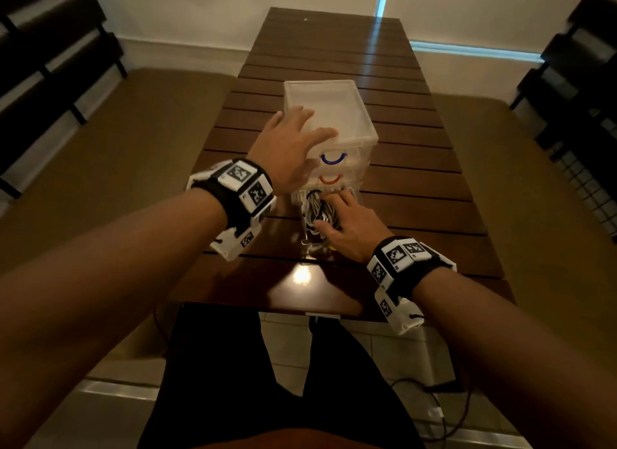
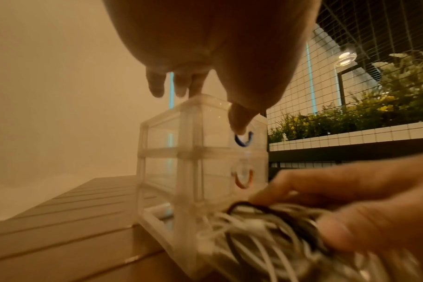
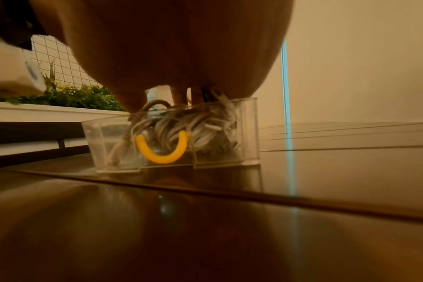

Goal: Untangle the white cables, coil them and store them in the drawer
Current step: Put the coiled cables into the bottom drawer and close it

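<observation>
Looking down at a dark slatted wooden table (image 1: 384, 168) with a clear plastic drawer unit (image 1: 329, 114) parked in the middle. Three drawers stacked: blue handle (image 1: 332, 159) up top, orange handle (image 1: 330, 180) below it, both pushed in. Bottom drawer (image 3: 250, 133) pulled out toward the body, yellow handle (image 3: 162, 150) on its front wall.

Left hand (image 1: 290, 151) spread flat on the unit's lid, fingers straight and splayed, thumb hanging down over the front edge just by the blue handle. Pressing, not gripping anything.

Right hand (image 1: 350, 228) down in the open bottom drawer, on top of the white cables (image 3: 181, 126). Fingers bent down into the bundle, thumb against its near side. Looks like pinching or pushing the bundle, but can't really tell from these blurry angles whether anything is actually clamped.

Cables sitting inside that drawer as a bunched, loopy wad, a few loops poking above the rim. Some black cable (image 2: 273, 209) mixed in across the top of the white stuff.

Planter with green foliage (image 2: 345, 114) behind a wire grid off to the right.
</observation>
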Available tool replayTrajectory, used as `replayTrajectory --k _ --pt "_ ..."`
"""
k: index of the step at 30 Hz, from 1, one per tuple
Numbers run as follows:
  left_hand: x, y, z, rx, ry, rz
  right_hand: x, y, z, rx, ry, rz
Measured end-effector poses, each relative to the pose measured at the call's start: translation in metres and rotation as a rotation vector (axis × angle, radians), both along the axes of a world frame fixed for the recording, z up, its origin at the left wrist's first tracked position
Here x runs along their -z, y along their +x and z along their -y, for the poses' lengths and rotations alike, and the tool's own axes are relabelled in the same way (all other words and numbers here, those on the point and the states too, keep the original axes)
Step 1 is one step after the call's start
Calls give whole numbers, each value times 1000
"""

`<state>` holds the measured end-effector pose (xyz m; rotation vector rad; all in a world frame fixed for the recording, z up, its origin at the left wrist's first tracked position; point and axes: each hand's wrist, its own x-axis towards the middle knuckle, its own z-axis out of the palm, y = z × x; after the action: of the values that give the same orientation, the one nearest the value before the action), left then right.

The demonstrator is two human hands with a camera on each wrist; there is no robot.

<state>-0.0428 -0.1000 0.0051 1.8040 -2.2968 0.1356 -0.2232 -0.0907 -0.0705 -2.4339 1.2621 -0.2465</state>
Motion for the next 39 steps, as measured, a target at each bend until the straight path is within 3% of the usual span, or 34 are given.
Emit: replayTrajectory --k 5,12,22,32,39 --pt "3 7 5 25 -25 -46 -2 4 2 -67 -28 -90" --pt "-7 9 10 -4 -5 24 5 19 7 -38 -31 -84" --pt "-3 8 12 -42 -2 -13 10 10 -4 21 -128 135" --pt "-1 10 11 -6 -56 49 8 20 5 40 -200 -63" --pt "-2 10 15 -13 -37 21 2 -5 1 -16 -248 -79"
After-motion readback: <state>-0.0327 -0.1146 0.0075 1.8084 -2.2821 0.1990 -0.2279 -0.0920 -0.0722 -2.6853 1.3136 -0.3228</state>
